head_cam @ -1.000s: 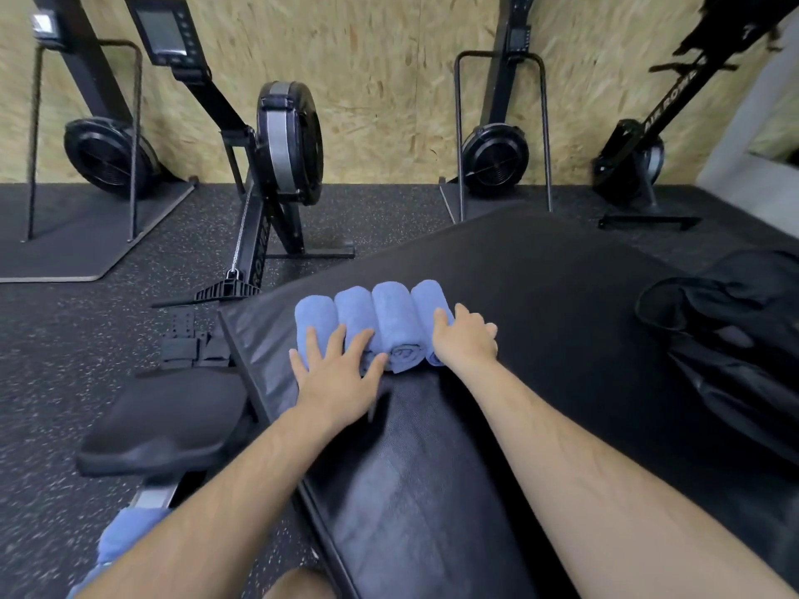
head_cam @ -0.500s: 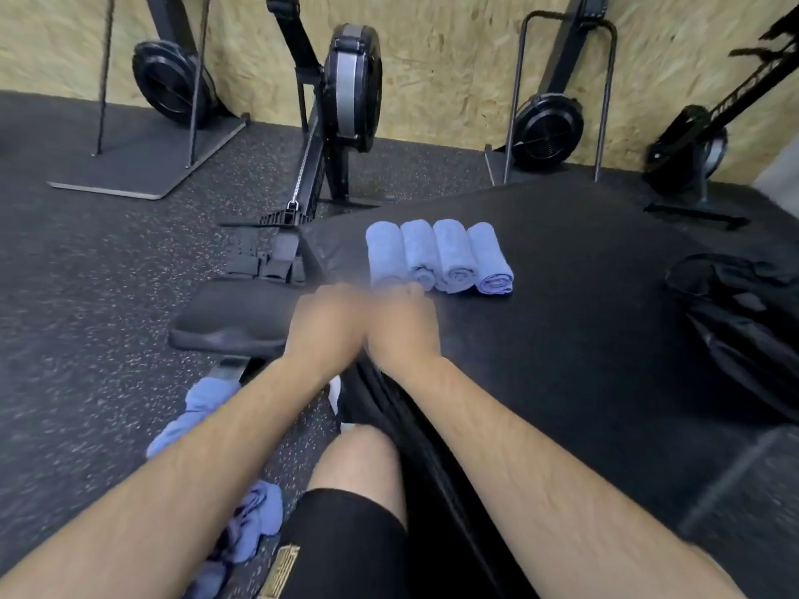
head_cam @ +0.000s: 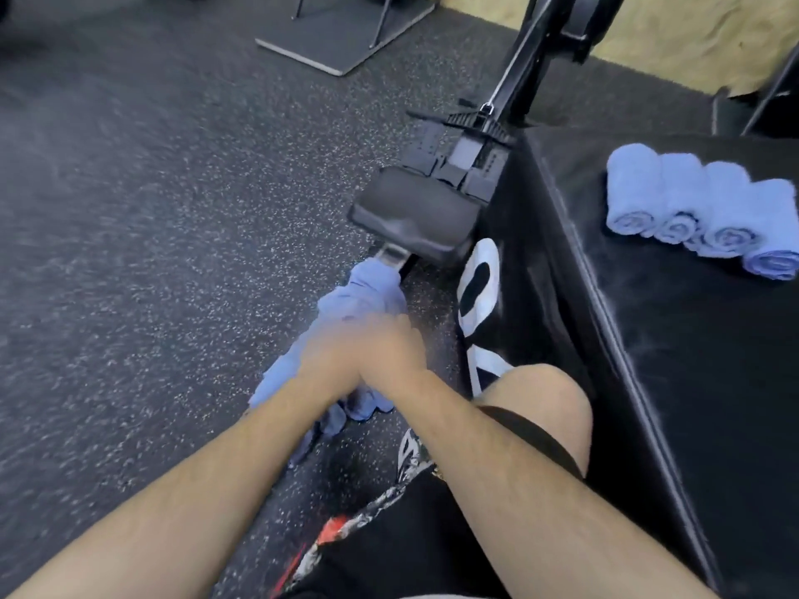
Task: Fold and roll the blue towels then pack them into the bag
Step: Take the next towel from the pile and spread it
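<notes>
Rolled towels (head_cam: 700, 209): 4, pale blue terry, lying side by side and touching in 1 row on the black padded worktop (head_cam: 691, 382), near its far left corner. Spiral ends face the camera. The rightmost roll sits slightly nearer than the rest and runs to the frame edge.

Loose towels (head_cam: 367, 291): same blue, unfolded, crumpled in a heap on the speckled floor (head_cam: 151, 252), just beside the worktop's left wall. The heap's far end is at the rail under the rower seat (head_cam: 415, 218). The number of towels in the heap cannot be told.

Left hand (head_cam: 333, 361) and right hand (head_cam: 393, 348): close together, low over the heap, both motion-blurred. Whether they grasp cloth or lie slack cannot be told.

Bare knee (head_cam: 536, 408): raised beside the worktop wall, with black printed shorts (head_cam: 389, 533) nearer the camera.
</notes>
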